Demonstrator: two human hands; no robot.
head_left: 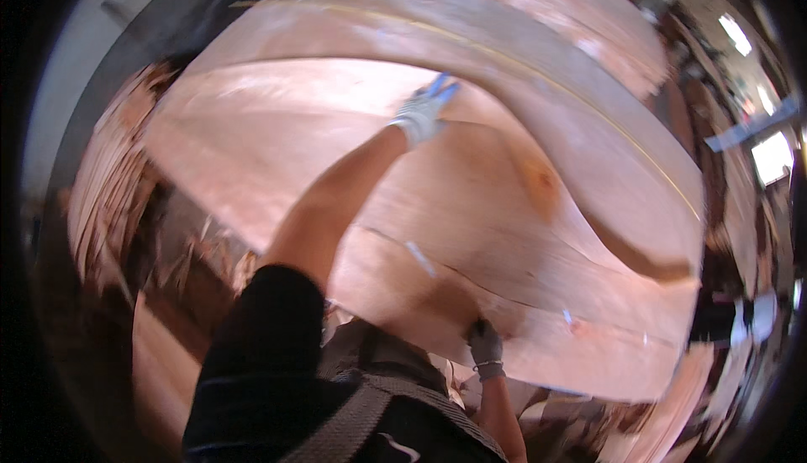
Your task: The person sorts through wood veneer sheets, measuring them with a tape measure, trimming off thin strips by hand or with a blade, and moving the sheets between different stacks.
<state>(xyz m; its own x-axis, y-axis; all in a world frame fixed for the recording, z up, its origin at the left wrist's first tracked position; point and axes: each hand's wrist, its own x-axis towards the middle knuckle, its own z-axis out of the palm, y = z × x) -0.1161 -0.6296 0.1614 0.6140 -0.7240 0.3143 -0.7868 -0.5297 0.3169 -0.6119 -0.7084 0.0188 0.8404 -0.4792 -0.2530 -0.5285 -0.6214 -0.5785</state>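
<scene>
Surface (538, 63) beneath rippled, probably wooden sheet (479, 198)

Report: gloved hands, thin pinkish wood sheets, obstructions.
White-and-blue-gloved left hand over thin pinkish wood sheets. Dark-grey-gloved right hand at their near edge. Top sheet: wavy far edge. Bare left forearm crosses sheets.

No text or number can be read, the white mark (400, 447) on the black shirt (256, 341) being illegible.
</scene>
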